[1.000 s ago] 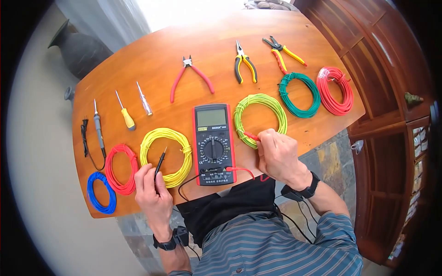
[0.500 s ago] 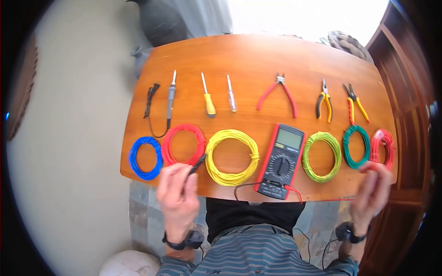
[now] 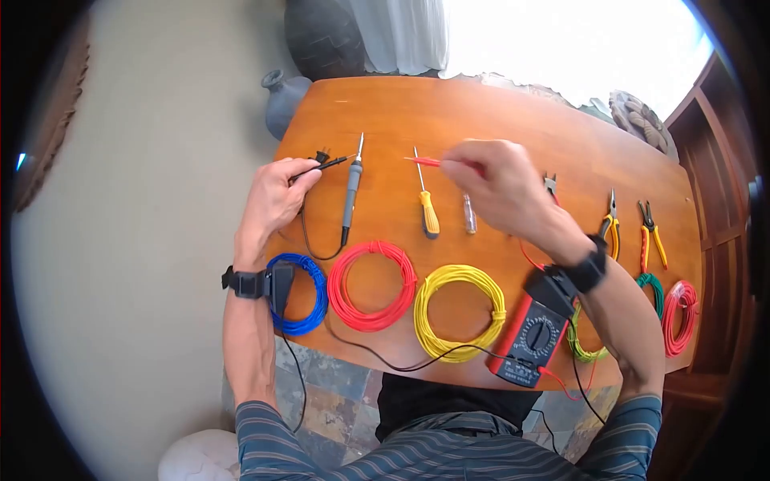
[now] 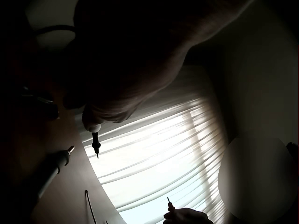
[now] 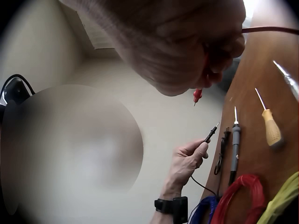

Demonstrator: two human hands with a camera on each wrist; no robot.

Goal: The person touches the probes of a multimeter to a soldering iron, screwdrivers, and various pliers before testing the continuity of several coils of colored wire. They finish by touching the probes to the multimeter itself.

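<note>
In the head view my left hand (image 3: pixel 277 192) pinches a black test probe (image 3: pixel 330 164), its tip pointing right, close by the metal tip of a soldering iron (image 3: pixel 350 196). My right hand (image 3: pixel 504 186) grips a red test probe (image 3: pixel 427 161) pointing left, above the shaft of a yellow-handled screwdriver (image 3: pixel 430 216). Both probes (image 5: pixel 198 96) are raised over the table in the right wrist view, tips apart. Leads run from the probes to a red and black multimeter (image 3: pixel 533 337), partly hidden under my right forearm. The left wrist view is dark, with the black probe's tip (image 4: pixel 96 143) showing.
Coils of blue (image 3: pixel 318 313), red (image 3: pixel 337 301) and yellow wire (image 3: pixel 427 321) lie along the table's near edge. A clear-handled screwdriver (image 3: pixel 469 216), long-nose pliers (image 3: pixel 612 220) and wire strippers (image 3: pixel 646 228) lie farther right. More coils sit by the right edge.
Both hands have moved over the table's left part with the probes. My right hand came across from the right-hand coils, my left forward from the near edge. The head view has shifted left.
</note>
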